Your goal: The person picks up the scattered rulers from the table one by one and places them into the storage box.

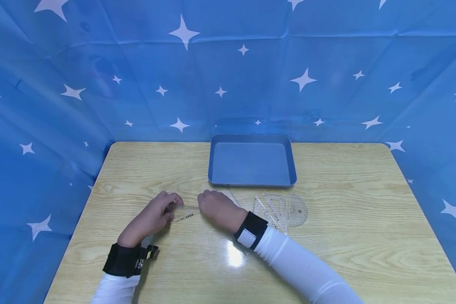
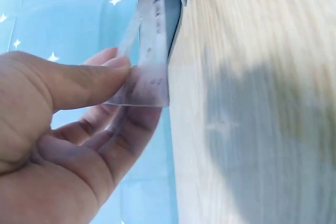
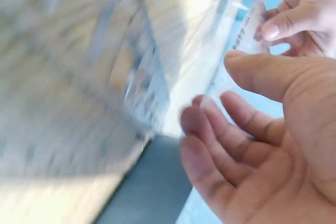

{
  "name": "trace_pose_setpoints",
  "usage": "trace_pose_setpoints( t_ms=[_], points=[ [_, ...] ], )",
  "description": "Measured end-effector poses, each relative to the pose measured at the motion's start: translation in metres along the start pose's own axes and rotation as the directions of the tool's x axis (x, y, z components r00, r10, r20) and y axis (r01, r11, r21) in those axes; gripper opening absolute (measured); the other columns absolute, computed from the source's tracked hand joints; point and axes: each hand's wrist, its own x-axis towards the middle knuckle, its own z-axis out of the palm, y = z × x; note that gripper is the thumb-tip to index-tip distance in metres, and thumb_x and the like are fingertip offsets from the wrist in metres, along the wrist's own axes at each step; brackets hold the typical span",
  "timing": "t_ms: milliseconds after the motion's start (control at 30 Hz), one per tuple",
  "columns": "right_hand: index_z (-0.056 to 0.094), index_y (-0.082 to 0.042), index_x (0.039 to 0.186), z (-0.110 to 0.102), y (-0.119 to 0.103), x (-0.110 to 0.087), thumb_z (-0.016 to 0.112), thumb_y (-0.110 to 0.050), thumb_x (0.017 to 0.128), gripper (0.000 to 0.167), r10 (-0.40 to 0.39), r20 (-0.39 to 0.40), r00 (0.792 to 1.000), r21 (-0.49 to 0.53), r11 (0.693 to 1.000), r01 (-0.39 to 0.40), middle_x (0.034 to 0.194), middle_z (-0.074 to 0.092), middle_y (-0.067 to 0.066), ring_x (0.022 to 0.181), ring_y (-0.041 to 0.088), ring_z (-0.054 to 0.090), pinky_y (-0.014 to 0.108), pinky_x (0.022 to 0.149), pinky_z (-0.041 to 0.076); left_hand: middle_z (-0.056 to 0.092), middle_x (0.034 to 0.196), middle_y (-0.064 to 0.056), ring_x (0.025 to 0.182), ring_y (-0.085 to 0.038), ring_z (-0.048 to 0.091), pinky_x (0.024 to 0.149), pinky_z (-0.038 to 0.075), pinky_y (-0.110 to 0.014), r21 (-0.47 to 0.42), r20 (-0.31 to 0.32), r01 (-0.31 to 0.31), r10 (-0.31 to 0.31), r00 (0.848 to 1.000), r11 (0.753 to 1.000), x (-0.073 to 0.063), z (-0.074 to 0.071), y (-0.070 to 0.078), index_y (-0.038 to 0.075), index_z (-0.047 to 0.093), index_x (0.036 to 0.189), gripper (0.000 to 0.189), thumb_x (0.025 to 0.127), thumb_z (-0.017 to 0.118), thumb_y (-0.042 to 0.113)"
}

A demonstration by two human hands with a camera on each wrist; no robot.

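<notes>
Clear drawing tool (image 1: pixel 184 217), long axis from left hand (image 1: pixel 156 214) toward right hand (image 1: pixel 219 209)

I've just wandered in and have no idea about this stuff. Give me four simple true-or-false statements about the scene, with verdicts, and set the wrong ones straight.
1. The person's left hand pinches a clear plastic drawing tool with dark lettering. True.
2. The clear plastic half-round protractor lies inside the blue rectangular tray. False: it lies outside, on the pale wood-grained table.
3. A blue curtain with white stars hangs behind the table. True.
4. Both wrists are bare. False: each wears a black band.
</notes>
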Motion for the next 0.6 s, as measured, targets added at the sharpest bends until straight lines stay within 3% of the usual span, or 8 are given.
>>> trace_pose_setpoints(
  t_ms=[200,300,433,600],
  points=[
    [0.065,-0.005,0.104,-0.001,0.005,-0.003,0.055,0.004,0.096,0.016,0.030,0.023,0.999,0.039,0.999,-0.031,0.094,0.067,0.005,0.083,0.017,0.065,0.030,0.072,0.057,0.061,0.096,-0.006,0.087,-0.017,0.059,0.075,0.051,-0.031,-0.032,-0.070,0.009,-0.011,0.997,0.999,0.001,0.000,0.002,0.008,0.072,0.116,0.036,0.089,0.067,-0.015],
    [0.063,-0.004,0.103,-0.005,0.011,-0.007,0.055,0.002,0.097,0.012,0.037,-0.003,0.999,0.079,0.996,-0.037,0.092,0.065,0.005,0.083,0.018,0.065,0.032,0.073,0.057,0.062,0.097,-0.007,0.087,-0.017,0.062,0.073,0.053,-0.030,-0.049,-0.109,0.006,-0.011,0.994,0.999,0.003,-0.001,0.005,0.007,0.072,0.118,0.035,0.090,0.067,-0.014],
    [0.061,-0.005,0.101,-0.011,0.020,-0.015,0.063,-0.006,0.096,0.006,0.016,-0.119,0.993,0.108,0.994,-0.003,0.089,0.063,0.004,0.081,0.019,0.063,0.033,0.073,0.056,0.064,0.104,-0.010,0.092,-0.021,0.068,0.076,0.057,-0.033,-0.057,-0.159,0.000,-0.009,0.987,0.998,0.009,-0.003,0.014,0.007,0.072,0.121,0.034,0.092,0.067,-0.011],
    [0.065,-0.006,0.111,-0.015,0.031,-0.022,0.070,-0.012,0.096,0.017,-0.025,-0.268,0.963,0.059,0.997,0.042,0.097,0.067,0.005,0.087,0.020,0.064,0.032,0.075,0.055,0.065,0.109,-0.010,0.095,-0.024,0.069,0.077,0.059,-0.036,-0.058,-0.205,-0.019,0.007,0.979,0.998,0.019,-0.004,0.028,0.006,0.072,0.123,0.033,0.094,0.069,-0.007]
  ],
)
